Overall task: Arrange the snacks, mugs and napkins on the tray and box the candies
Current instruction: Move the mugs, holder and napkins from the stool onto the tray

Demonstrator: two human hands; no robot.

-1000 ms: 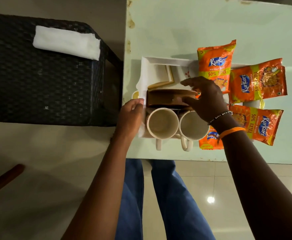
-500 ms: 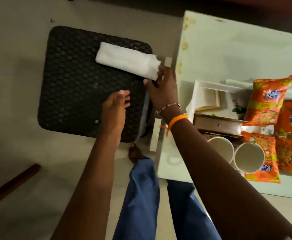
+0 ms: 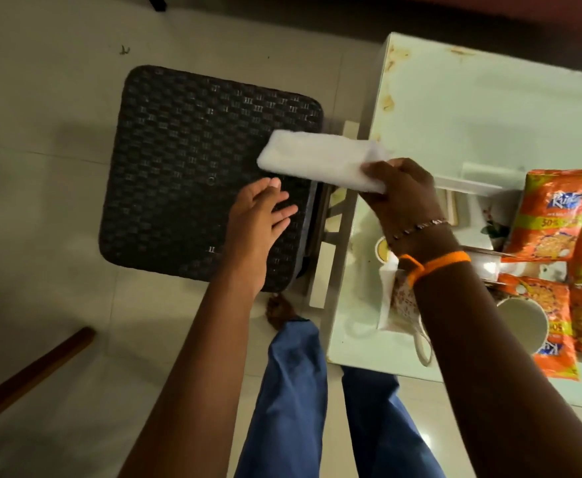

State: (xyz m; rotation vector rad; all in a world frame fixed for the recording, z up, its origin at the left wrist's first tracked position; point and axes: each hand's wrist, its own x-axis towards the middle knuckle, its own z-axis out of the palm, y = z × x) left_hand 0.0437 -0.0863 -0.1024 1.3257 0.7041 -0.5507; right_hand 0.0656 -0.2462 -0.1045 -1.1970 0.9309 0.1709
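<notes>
Below you: dark woven stool [image 3: 193, 174] on pale tile floor [image 3: 41, 201], just beside the white table [image 3: 472, 108]. Table's far-left edge shows rust-coloured stains. Brown wooden bar [image 3: 31, 374] lies diagonal on floor, lower left, well apart from stool.

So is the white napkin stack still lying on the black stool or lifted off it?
Lifted: the right hand grips one end of the napkin stack, holding it above the stool's edge.
</notes>
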